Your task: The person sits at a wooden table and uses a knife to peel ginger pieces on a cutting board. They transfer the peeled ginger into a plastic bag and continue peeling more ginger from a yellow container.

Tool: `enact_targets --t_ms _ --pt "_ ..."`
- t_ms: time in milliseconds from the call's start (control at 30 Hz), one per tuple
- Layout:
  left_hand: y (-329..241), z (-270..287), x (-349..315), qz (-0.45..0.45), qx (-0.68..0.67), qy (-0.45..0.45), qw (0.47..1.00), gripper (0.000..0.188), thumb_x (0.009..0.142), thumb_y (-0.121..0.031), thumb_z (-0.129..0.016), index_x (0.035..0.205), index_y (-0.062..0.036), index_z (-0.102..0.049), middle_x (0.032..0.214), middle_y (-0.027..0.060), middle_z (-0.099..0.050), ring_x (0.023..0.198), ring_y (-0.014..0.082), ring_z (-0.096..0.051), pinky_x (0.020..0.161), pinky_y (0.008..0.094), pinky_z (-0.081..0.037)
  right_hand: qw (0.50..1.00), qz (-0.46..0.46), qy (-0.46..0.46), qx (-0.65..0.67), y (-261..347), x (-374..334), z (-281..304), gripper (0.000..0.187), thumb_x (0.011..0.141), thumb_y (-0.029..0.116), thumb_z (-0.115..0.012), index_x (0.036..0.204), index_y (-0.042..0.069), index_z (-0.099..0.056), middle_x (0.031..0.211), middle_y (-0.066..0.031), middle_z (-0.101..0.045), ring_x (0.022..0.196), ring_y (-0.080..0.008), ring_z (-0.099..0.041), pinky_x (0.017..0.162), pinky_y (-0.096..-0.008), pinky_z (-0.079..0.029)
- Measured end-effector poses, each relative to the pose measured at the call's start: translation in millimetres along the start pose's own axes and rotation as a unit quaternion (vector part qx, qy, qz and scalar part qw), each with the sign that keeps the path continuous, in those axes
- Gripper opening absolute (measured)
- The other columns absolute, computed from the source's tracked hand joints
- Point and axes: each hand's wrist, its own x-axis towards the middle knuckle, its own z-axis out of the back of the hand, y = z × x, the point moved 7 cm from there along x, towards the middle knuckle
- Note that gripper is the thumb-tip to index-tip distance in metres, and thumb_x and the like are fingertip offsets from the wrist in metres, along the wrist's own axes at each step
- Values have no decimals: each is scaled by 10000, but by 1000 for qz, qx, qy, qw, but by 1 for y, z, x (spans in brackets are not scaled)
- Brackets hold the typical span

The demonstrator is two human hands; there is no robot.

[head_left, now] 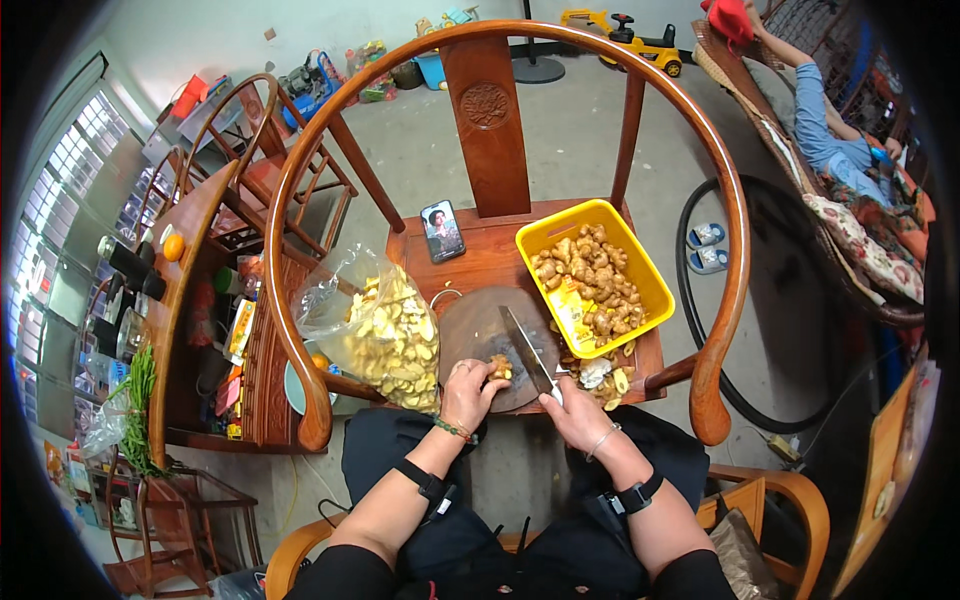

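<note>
A round, dark cutting board [480, 325] lies on the seat of a wooden armchair [490, 207] in front of me. My left hand [470, 392] pinches a small piece of ginger [502, 367] on the board's near side. In my right hand [578, 412] is a kitchen knife [530, 350], gripped by its white handle, its blade slanting up and left over the board. Left of the board stands a clear plastic bag [395, 335] full of pale ginger slices. A yellow basket [655, 295] of whole ginger roots sits at the right, with slices and scraps [610, 383] by its near edge.
A phone [443, 232] lies on the seat behind the bag. The chair's curved rail [732, 220] rings the work area. At left stands a wooden table [175, 330] with an orange [174, 247]. Slippers [707, 248] and a black hose [690, 330] lie at right, near a reclining person [835, 130].
</note>
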Motion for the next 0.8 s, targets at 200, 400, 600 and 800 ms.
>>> enact_targets --t_ms 200,400,600,800 --pt "6 -3 0 36 -12 17 999 228 734 -117 -780 899 -11 -664 849 136 -636 830 315 -614 751 382 -499 999 41 22 -22 23 -11 2 363 949 306 -555 1067 -28 -477 897 -301 -624 891 -466 -606 760 -502 -475" --pt "6 -3 4 48 -22 -2 999 225 730 -104 -781 895 -8 -662 859 125 -640 818 302 -614 734 374 -513 997 39 46 -50 29 -14 0 332 947 291 -560 1000 -22 -464 779 -287 -621 791 -474 -613 689 -513 -483" --pt "12 -9 4 49 -21 11 999 239 716 -97 -794 895 -13 -658 865 117 -644 750 260 -623 655 343 -523 996 32 54 -69 31 -15 -1 326 947 280 -560 981 -27 -455 759 -288 -619 771 -472 -615 684 -515 -486" --pt "11 -10 6 67 -46 19 996 247 717 -82 -786 916 -15 -655 873 122 -653 747 261 -634 670 345 -528 995 12 58 -81 31 -17 5 331 948 271 -559 1000 -41 -460 791 -297 -627 789 -468 -621 687 -509 -491"
